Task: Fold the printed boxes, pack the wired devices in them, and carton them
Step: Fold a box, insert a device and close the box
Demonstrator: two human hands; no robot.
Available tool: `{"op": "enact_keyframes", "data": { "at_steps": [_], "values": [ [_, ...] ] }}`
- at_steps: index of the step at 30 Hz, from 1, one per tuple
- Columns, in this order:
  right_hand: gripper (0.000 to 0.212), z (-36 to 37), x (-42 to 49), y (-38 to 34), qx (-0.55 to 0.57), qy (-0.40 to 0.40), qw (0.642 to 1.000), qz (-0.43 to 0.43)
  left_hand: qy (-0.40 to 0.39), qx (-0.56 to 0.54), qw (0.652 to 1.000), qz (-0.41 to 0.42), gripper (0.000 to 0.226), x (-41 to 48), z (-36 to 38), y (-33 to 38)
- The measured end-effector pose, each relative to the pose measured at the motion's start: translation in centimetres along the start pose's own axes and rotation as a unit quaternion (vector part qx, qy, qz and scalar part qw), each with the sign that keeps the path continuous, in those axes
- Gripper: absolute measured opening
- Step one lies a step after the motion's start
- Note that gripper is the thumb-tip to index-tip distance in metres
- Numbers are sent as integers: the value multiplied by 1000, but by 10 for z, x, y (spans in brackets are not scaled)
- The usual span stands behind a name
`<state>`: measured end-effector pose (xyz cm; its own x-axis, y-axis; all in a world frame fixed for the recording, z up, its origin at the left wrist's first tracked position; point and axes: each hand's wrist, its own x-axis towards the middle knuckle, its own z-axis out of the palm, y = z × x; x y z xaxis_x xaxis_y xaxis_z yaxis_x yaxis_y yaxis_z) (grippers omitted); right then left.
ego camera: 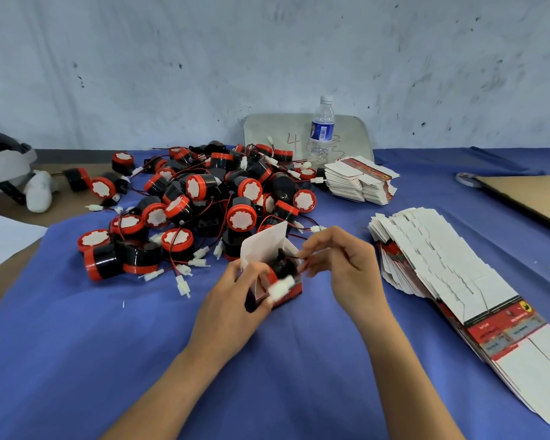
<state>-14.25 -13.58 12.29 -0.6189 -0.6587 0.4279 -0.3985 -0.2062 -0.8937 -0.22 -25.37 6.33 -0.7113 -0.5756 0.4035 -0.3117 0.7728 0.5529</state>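
Blue cloth point(108, 344) covers the table, and on it lies a pile of wired devices point(204, 198): black drums with red caps and white faces, trailing red-and-black leads with white plugs. Everything else is placed from that pile.

Just in front of the pile, at its near right edge, the printed box point(288, 293) is held off the cloth, its white top flap standing open toward the pile. The left hand point(232, 303) grips the box from the near side, fingers curled round its left wall. 1 device point(281, 265) sits inside the open box, black body showing. Its white connector point(280, 289) hangs blurred over the box's front. The right hand point(340, 268) reaches in from the right of the box, thumb and forefinger pinching the wire point(294, 258) at the opening, the other fingers loosely bent.

To the right of the pile, 2 lots of flat box blanks: a long fanned row point(442, 268) running toward the near right, and a shorter stack point(359, 182) touching the pile's far right edge. Behind the pile stands a water bottle point(322, 128) against a grey board point(267, 128) leaning on the wall. Far right of the pile lies a cardboard sheet point(537, 198) with a tape roll point(467, 179) at its corner. Left of the pile, a sheet of white paper point(4, 236).
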Motion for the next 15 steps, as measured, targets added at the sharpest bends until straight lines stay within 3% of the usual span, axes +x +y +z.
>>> {"op": "enact_keyframes", "data": {
  "at_steps": [4, 7, 12, 15],
  "values": [
    [44, 4, -1, 2, -151, -37, 985, -69, -2, -12, 1000, 1, 68, 0, 0, -1],
    [33, 9, -3, 2, -194, -21, 976, -94, 7, -44, 999, 9, 87, -1, 0, -1],
    [17, 20, -7, 3, -276, -7, 958, -81, 18, -68, 997, 5, 92, -2, 2, 0],
    [18, 31, -12, 1, -330, 29, 940, -83, 19, -73, 997, 11, 96, -4, 2, 0]
  ]
}}
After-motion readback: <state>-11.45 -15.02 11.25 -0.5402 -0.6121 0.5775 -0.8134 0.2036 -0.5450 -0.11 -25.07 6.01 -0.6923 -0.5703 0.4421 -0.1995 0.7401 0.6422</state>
